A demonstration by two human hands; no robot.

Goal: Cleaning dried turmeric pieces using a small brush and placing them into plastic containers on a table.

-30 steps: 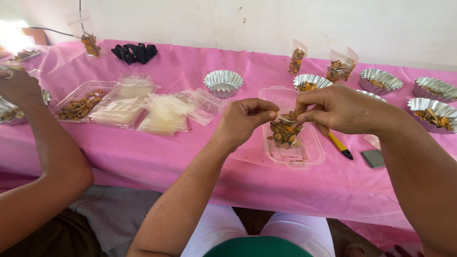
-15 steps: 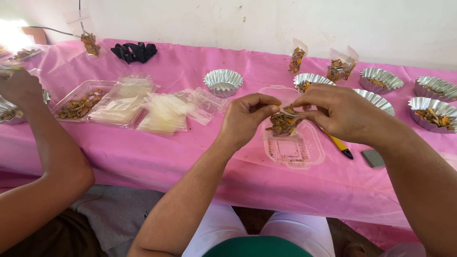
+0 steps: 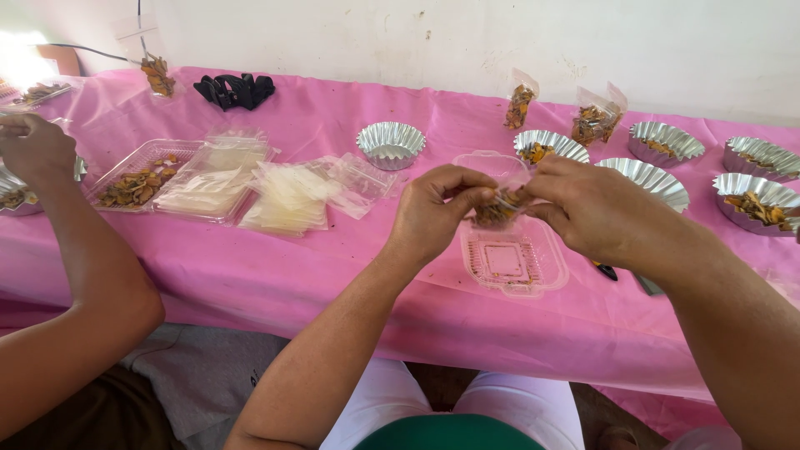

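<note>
Both the left hand and right hand pinch a small clear packet of brown-orange pieces, lying crosswise between them.

Left hand: raised mid-frame, knuckles up, fingers curled, thumb and fingertips pinched together, pointing toward 3 o'clock.
Right hand: back facing up, fingers bent, tips pinched toward 9 o'clock, meeting the left.
Left forearm: bare, rising from 6 o'clock.
Right forearm: bare, entering from 4 o'clock.
</note>
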